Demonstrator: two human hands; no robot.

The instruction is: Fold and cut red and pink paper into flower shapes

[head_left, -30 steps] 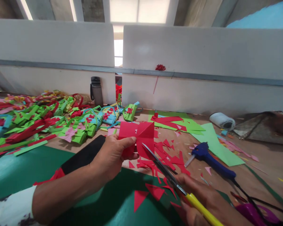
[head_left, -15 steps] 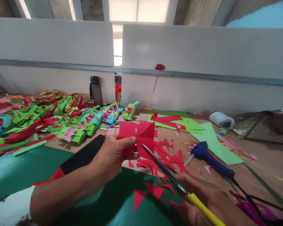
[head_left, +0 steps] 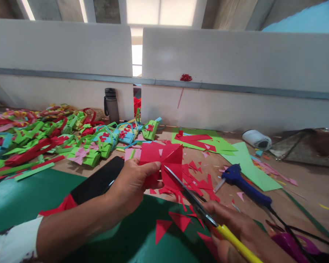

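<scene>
My left hand (head_left: pixel 135 179) pinches a creased square of red paper (head_left: pixel 173 155) between thumb and fingers, with small cut notches near its middle. Yellow-handled scissors (head_left: pixel 190 199) are gripped in my right hand (head_left: pixel 235 226). Their blades point up and left, and the tip lies over the lower part of the paper, just right of my left thumb. Beneath the paper and blades lie red paper scraps (head_left: pixel 178 221), some on the green mat (head_left: pixel 126 237) and some on the brown table covering. Part of my right hand is hidden behind the scissors' handle.
A blue glue gun (head_left: pixel 246 186) with its cord rests at right, near green paper sheets (head_left: pixel 244 164) and a purple object (head_left: pixel 293 244). Left are piled green, red and blue paper bags (head_left: pixel 93 153), a dark bottle (head_left: pixel 112 106) and a black phone-like slab (head_left: pixel 98 179). White panels stand behind.
The red paper and my left hand have shifted slightly to the right. The scissors' tip stays over the paper in nearly the same place.
</scene>
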